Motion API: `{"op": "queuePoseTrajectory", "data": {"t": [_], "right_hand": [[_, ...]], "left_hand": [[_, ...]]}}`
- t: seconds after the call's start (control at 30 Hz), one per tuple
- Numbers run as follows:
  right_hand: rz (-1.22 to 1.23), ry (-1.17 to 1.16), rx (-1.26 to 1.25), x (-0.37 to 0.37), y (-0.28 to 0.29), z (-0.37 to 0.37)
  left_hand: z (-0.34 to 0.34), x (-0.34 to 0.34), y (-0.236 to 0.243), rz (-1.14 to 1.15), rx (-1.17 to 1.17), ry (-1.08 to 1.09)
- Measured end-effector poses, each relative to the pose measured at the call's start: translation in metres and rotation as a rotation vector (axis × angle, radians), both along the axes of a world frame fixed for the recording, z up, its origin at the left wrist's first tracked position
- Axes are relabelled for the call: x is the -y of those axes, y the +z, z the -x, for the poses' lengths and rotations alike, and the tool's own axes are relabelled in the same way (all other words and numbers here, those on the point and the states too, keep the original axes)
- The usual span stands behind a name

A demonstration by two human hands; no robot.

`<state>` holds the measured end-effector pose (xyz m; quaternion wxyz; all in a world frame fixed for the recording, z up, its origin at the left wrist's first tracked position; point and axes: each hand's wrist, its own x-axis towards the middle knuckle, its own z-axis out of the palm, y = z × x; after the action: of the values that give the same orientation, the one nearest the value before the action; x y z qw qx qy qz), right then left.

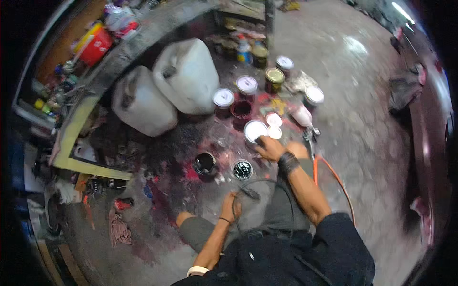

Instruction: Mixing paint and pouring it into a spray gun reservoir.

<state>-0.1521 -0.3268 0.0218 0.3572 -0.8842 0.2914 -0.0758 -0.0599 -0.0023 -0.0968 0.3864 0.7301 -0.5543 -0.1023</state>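
My right hand, with dark bands at the wrist, reaches forward to a round can with a white top. Its fingers close on the near rim of that can. Close to my knees hangs my left hand, beside a thin black cable; its fingers are blurred and what they hold, if anything, does not show. Between the hands and the stained floor's cans stand an open can of dark liquid and a smaller round container with a dark, shiny inside. Two small pale discs lie beside the white-topped can.
Several lidded cans stand ahead, near a spray gun with an orange hose. Two large whitish jerrycans are at the left front. A cluttered shelf runs behind them; a vehicle panel is at the right.
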Motion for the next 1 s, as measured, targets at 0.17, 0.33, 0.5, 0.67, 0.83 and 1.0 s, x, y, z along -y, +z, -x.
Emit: {"op": "queuePoseTrajectory", "data": {"t": [0.17, 0.33, 0.5, 0.67, 0.83, 1.0], "right_hand": [[-0.123, 0.040, 0.005, 0.003, -0.004, 0.000], [-0.065, 0.102, -0.037, 0.005, -0.017, -0.001], [-0.097, 0.093, -0.111, 0.002, -0.017, -0.008], [-0.167, 0.265, 0.021, -0.005, -0.024, -0.015], [-0.339, 0.274, -0.062, -0.010, -0.056, -0.027], [-0.400, 0.330, -0.057, -0.014, -0.062, -0.030]], "left_hand": [[0.023, 0.036, -0.018, -0.257, 0.092, -0.121], [0.032, 0.030, -0.045, -0.377, 0.318, -0.174], [0.035, 0.027, -0.057, -0.547, 0.449, -0.146], [0.035, 0.025, -0.031, -0.532, 0.414, -0.138], [0.038, 0.019, -0.032, -0.455, 0.028, 0.037], [0.042, 0.024, -0.067, -0.573, 0.304, -0.037]]}}
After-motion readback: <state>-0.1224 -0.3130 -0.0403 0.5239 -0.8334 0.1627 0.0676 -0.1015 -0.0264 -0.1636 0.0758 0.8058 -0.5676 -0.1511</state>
